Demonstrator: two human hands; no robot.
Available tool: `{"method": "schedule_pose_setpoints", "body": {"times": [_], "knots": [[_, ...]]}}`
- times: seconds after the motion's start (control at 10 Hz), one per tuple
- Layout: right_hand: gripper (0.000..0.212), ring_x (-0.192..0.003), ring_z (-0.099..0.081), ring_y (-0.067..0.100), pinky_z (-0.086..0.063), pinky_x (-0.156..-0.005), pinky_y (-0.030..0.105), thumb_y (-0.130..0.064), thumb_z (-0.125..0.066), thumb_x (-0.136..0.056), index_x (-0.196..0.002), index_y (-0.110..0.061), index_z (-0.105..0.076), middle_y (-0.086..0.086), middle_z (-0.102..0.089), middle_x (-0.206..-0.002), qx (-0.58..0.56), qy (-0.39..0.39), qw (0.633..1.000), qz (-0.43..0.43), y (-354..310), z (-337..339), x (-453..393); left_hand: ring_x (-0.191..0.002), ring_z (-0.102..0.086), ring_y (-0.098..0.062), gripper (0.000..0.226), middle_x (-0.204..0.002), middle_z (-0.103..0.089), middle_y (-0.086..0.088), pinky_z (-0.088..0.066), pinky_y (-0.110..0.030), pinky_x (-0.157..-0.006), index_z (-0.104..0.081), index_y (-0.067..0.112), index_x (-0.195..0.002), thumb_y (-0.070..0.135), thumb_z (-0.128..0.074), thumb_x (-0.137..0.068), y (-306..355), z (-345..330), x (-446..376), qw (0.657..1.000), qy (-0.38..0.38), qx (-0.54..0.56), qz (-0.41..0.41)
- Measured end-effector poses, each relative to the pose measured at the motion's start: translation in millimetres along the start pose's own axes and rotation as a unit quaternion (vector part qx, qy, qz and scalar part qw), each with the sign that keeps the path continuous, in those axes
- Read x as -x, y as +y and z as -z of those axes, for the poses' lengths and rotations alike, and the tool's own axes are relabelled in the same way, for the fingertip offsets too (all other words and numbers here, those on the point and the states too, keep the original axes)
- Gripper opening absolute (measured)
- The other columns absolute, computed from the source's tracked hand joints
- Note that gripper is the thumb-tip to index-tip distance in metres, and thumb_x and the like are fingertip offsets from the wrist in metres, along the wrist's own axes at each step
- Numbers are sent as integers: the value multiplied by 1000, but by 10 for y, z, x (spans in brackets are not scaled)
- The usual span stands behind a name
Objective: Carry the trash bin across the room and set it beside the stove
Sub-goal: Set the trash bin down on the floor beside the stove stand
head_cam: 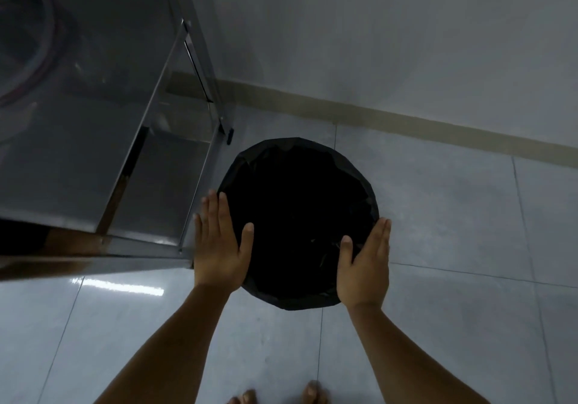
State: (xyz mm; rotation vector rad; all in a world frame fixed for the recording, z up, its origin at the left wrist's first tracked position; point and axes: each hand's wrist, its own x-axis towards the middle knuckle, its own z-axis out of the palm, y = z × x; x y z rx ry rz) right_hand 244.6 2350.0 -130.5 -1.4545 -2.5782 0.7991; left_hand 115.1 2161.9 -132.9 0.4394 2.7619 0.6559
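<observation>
I look straight down into a round trash bin [359, 178] lined with a black bag. Its inside is dark and I cannot see any contents. My left hand [219, 241] lies flat against the bin's left side, thumb hooked over the rim. My right hand [366, 266] presses the right side the same way, thumb over the rim. Both hands clamp the bin between them. The bin is right next to the corner leg [225, 128] of a stainless steel stand [93, 122]. Whether the bin rests on the floor I cannot tell.
The steel stand fills the left side, with a lower shelf [175, 169] and a round shape on its top [25, 44]. A pale wall with a beige baseboard [406, 119] runs behind the bin. Grey floor tiles [453, 216] spread to the right. My bare toes [314, 392] show at the bottom.
</observation>
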Motion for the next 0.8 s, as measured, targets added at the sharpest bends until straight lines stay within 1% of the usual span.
{"method": "schedule_pose_setpoints", "body": {"times": [0.1,0.2,0.4,0.5,0.6,0.7,0.8], "knots": [[77,-151,-23,29,-39,-114,48,-50,-36,-98,-159,-15,-4,5,-9,-167,-6,7,1000,4,-87,-24,-276,-158,3,-24,85,-172,-4,-12,0,-42,-128,-8,7,-163,59,-13,-96,86,-11,-306,1000,14,4,-11],[76,-151,-21,26,-34,-117,45,-50,-35,-98,-159,-15,-4,4,-9,-167,-7,14,1000,13,-187,-42,-612,-159,-4,-29,84,-170,-9,-16,-4,-44,-128,-12,4,-162,56,-18,-96,197,-22,-607,999,25,16,-18],[74,-152,-18,23,-26,-119,40,-48,-34,-99,-159,-14,-6,5,-12,-167,-19,32,999,36,-416,-59,-1290,-159,-5,-29,85,-170,-10,-16,-5,-45,-128,-11,3,-161,56,-17,-95,409,-50,-1246,998,48,16,-21],[73,-152,-19,22,-27,-118,40,-48,-34,-100,-159,-14,-7,5,-12,-167,-19,36,998,43,-505,-66,-1614,-159,-8,-29,86,-170,-13,-17,-6,-45,-128,-11,2,-161,57,-18,-95,502,-73,-1532,998,64,15,-16],[74,-152,-17,22,-26,-119,43,-49,-34,-100,-159,-14,-6,5,-11,-167,-22,27,998,45,-589,-45,-1835,-159,-6,-29,86,-171,-7,-17,-4,-42,-129,-6,3,-162,57,-20,-96,616,-73,-1717,998,61,-9,-8],[81,-153,-12,23,-23,-120,44,-55,-35,-98,-159,-14,-1,6,-5,-167,-29,-16,998,48,-629,-1,-1926,-159,-1,-30,87,-171,0,-17,-2,-42,-128,0,3,-162,59,-23,-98,663,-30,-1822,998,33,-49,2],[88,-154,-7,24,-18,-122,46,-62,-37,-95,-159,-16,4,6,2,-168,-37,-109,993,24,-625,176,-2019,-159,7,-28,89,-170,12,-16,2,-44,-128,10,5,-161,61,-20,-100,722,92,-1828,996,-33,-66,39]]}}
